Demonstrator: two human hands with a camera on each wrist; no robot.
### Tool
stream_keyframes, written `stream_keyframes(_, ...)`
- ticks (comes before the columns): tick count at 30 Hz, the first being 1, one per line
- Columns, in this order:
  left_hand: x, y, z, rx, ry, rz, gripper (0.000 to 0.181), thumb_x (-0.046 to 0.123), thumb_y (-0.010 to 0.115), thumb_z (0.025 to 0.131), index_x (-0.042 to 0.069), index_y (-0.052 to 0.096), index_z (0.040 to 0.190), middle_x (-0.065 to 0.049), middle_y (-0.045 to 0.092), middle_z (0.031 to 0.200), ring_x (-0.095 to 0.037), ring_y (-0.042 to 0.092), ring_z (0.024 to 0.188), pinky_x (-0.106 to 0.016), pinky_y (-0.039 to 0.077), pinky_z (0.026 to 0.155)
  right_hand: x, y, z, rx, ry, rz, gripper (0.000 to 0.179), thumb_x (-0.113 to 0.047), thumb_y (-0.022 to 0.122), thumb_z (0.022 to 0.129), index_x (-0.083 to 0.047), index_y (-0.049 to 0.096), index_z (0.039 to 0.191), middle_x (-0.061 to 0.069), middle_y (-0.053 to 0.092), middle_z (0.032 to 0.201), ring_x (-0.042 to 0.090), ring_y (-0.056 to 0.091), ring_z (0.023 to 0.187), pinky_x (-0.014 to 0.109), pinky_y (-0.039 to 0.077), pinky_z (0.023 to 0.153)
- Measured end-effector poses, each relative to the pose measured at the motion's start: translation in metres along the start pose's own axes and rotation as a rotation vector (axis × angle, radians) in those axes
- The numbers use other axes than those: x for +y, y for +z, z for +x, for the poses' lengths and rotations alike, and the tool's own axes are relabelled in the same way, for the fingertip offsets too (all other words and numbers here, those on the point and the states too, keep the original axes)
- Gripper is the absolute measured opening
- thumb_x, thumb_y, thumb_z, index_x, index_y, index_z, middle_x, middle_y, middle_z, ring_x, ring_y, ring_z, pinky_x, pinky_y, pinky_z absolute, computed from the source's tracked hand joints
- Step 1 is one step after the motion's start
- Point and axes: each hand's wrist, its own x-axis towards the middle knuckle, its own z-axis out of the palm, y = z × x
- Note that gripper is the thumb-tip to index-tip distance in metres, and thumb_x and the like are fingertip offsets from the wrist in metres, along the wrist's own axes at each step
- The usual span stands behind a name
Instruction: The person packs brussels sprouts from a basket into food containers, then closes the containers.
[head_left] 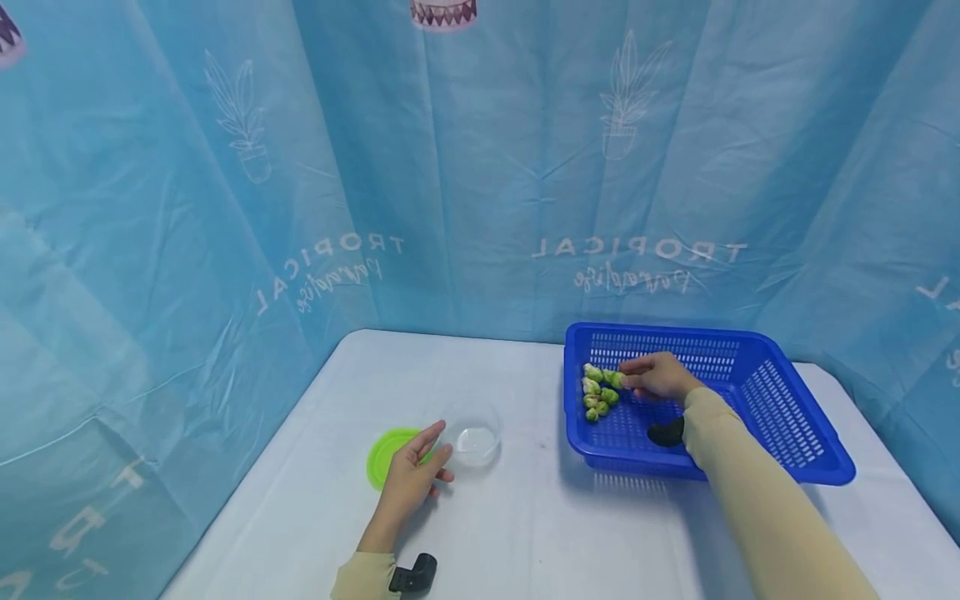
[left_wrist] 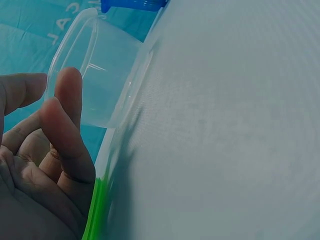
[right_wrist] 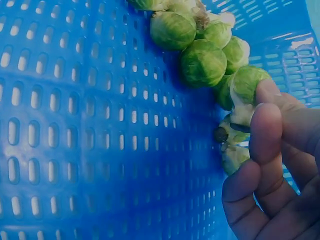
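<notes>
In the right wrist view my right hand [right_wrist: 280, 160] pinches a Brussels sprout [right_wrist: 247, 82] by its pale stem end, between thumb and fingers. Several more Brussels sprouts [head_left: 592, 387] lie clustered along the left side of the blue plastic basket [head_left: 720, 458], where the right hand reaches in. My left hand [head_left: 411, 475] is beside a clear round plastic container [head_left: 475, 446], its fingers loosely bent and spread, fingertips right at the rim. Partly beneath the left hand, a green round lid [head_left: 384, 457] lies on the table.
A white-covered table [head_left: 517, 525] carries everything. Blue printed curtains [head_left: 480, 183] hang around its back and left edges. The basket's raised, perforated walls surround the sprouts. The container stands between the lid and the basket.
</notes>
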Motion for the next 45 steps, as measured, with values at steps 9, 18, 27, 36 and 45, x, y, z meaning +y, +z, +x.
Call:
stream_keyframes(9, -0.001, -0.002, 0.002, -0.033, -0.022, -0.018, 0.052, 0.027, 0.065, 0.09, 0.019, 0.047, 0.139, -0.011, 0.045, 0.146, -0.029, 0.069, 0.07, -0.032, 0.052, 0.046, -0.005, -0.002, -0.002, 0.013, -0.052, 0.006, 0.048, -0.026, 0.064, 0.091, -0.006, 0.053, 0.133, 0.019, 0.066, 0.117, 0.022, 0.062, 0.073, 0.037, 0.049, 0.06)
stream_keyframes(18, 0.001, 0.0, -0.001, -0.012, 0.011, -0.005, 0.052, 0.035, 0.066, 0.088, 0.024, 0.05, 0.135, -0.006, 0.05, 0.142, -0.019, 0.069, 0.065, -0.026, 0.05, 0.044, -0.013, 0.0, -0.005, 0.015, -0.076, 0.017, 0.05, -0.031, 0.064, 0.09, -0.009, 0.053, 0.133, 0.015, 0.068, 0.112, 0.012, 0.06, 0.07, 0.03, 0.048, 0.061)
stream_keyframes(27, 0.003, 0.0, -0.003, -0.012, 0.025, 0.007, 0.051, 0.035, 0.066, 0.088, 0.026, 0.049, 0.136, -0.006, 0.052, 0.141, -0.02, 0.07, 0.066, -0.025, 0.05, 0.044, -0.02, 0.002, -0.007, -0.014, -0.118, 0.014, 0.051, -0.034, 0.064, 0.09, -0.012, 0.053, 0.134, 0.014, 0.062, 0.126, 0.014, 0.062, 0.075, 0.029, 0.05, 0.064)
stream_keyframes(36, 0.01, -0.002, -0.005, -0.04, 0.027, 0.011, 0.054, 0.029, 0.064, 0.09, 0.016, 0.046, 0.139, -0.013, 0.05, 0.141, -0.027, 0.07, 0.07, -0.029, 0.051, 0.045, -0.029, 0.005, -0.013, -0.033, -0.143, 0.031, 0.048, -0.035, 0.063, 0.09, -0.014, 0.055, 0.132, 0.014, 0.062, 0.126, 0.013, 0.059, 0.071, 0.032, 0.05, 0.064)
stream_keyframes(45, 0.014, -0.002, -0.007, -0.046, 0.02, 0.01, 0.053, 0.025, 0.064, 0.091, 0.014, 0.046, 0.139, -0.014, 0.048, 0.142, -0.032, 0.07, 0.073, -0.031, 0.052, 0.046, -0.038, 0.008, -0.021, -0.017, -0.159, 0.046, 0.046, -0.038, 0.064, 0.089, -0.019, 0.057, 0.131, 0.009, 0.062, 0.126, 0.014, 0.058, 0.072, 0.032, 0.053, 0.071)
